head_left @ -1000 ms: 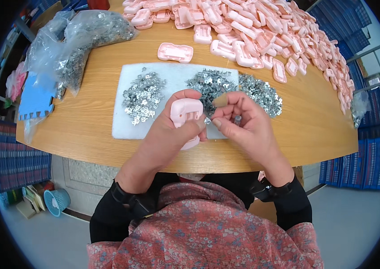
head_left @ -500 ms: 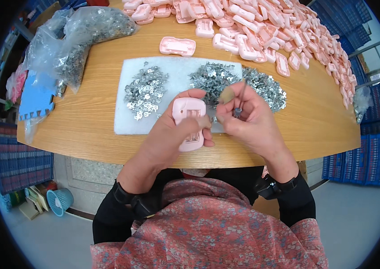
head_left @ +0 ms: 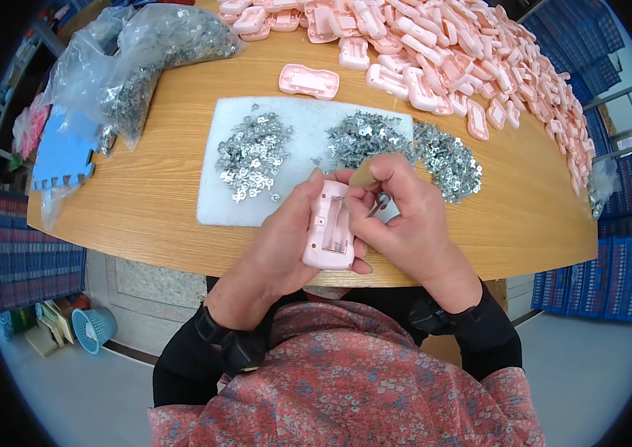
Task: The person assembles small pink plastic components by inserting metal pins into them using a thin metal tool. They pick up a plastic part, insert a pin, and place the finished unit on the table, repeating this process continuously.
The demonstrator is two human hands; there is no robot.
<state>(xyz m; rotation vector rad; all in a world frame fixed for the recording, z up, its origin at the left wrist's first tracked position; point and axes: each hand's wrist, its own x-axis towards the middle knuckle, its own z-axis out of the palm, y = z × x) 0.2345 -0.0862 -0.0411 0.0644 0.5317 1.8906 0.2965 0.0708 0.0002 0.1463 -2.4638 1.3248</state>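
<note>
My left hand [head_left: 275,242] is closed around a pink plastic housing [head_left: 319,257], held upright over the table's near edge. The housing has a long rectangular recess, with metal showing at its ends, and small round holes. Against the recess's upper end, the fingertips of my right hand [head_left: 409,223] are pinched together. A small grey metal piece [head_left: 381,204] shows between those fingers; its exact kind is hidden. A tan finger cover [head_left: 361,175] sits on one right fingertip. Just beyond my hands lie heaps of small metal clips [head_left: 369,138] on a white foam sheet [head_left: 219,212].
A large pile of pink housings [head_left: 450,59] covers the far right, and one single housing [head_left: 308,81] lies beyond the foam. Clear bags of metal parts [head_left: 133,89] and a blue foam mat [head_left: 66,153] are at the left. Another clip heap [head_left: 450,164] lies right of the foam.
My left hand has turned the housing and brought it slightly nearer, its thumb moving off the recess to the side. My right hand has come in to the housing's upper end.
</note>
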